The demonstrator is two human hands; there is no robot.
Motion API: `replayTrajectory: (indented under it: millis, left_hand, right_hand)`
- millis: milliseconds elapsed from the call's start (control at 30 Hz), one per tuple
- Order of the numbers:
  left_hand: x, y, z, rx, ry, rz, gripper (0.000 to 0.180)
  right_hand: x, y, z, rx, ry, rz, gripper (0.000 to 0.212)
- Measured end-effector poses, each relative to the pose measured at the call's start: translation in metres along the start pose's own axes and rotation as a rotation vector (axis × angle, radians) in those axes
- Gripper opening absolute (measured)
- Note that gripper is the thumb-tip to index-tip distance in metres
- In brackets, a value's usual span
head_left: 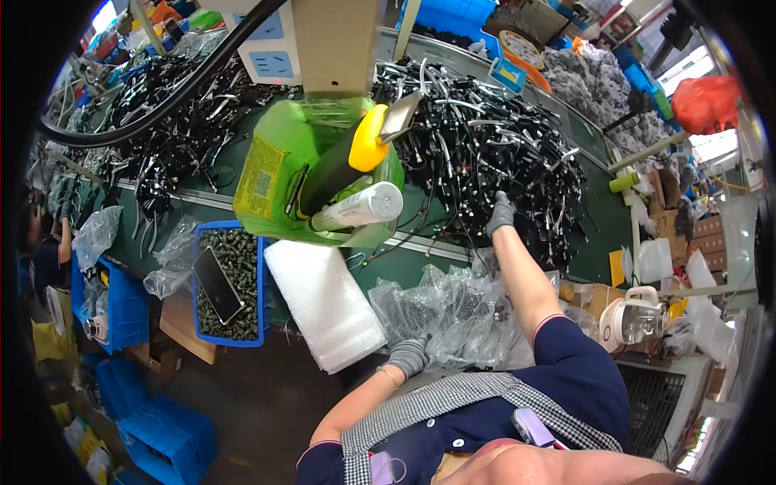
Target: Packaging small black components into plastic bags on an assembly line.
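Note:
My right hand, in a grey knit glove, reaches to the near edge of a large heap of black cable assemblies with silvery-grey leads. Its fingers are drawn together against the heap; what lies between them is hidden. Lower and to the left, my left hand, gloved the same way, is closed at the near edge of crumpled clear plastic bags. These bags cover the table edge between both hands. Several thin black cables trail from the heap toward the bags.
A cut green plastic bottle holds a yellow-handled tool and a white tube. White bubble wrap overhangs the table edge. Left stands a blue bin of small dark parts, a phone on top. A glass kettle sits right.

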State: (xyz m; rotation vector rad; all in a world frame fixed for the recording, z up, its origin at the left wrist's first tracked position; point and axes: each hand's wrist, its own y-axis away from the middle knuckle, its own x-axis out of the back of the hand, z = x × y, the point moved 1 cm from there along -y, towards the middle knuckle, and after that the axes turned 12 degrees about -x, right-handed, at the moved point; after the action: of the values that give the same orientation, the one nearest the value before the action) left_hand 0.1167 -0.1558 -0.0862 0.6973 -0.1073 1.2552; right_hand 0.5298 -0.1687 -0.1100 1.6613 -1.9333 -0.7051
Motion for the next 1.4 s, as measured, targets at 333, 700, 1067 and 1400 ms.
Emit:
replayTrajectory:
  millis: [333,700,1067,1400]
  left_hand:
    - [-0.004,-0.003,-0.002,0.052,-0.05,-0.006,0.054]
    - [0.002,0.006,0.008,0.069,-0.013,0.068,0.051]
    - [-0.022,-0.003,-0.004,0.027,-0.003,0.191,0.047]
    - [-0.007,0.006,-0.001,0.044,-0.021,0.082,0.054]
  right_hand:
    - [0.017,0.007,-0.009,-0.503,0.159,-0.428,0.045]
    - [0.009,0.025,-0.004,-0.261,0.449,-0.117,0.035]
    - [-0.038,0.069,0.042,-0.506,0.038,-0.415,0.023]
    - [-0.122,0.132,0.016,-0.595,-0.041,-0.844,0.021]
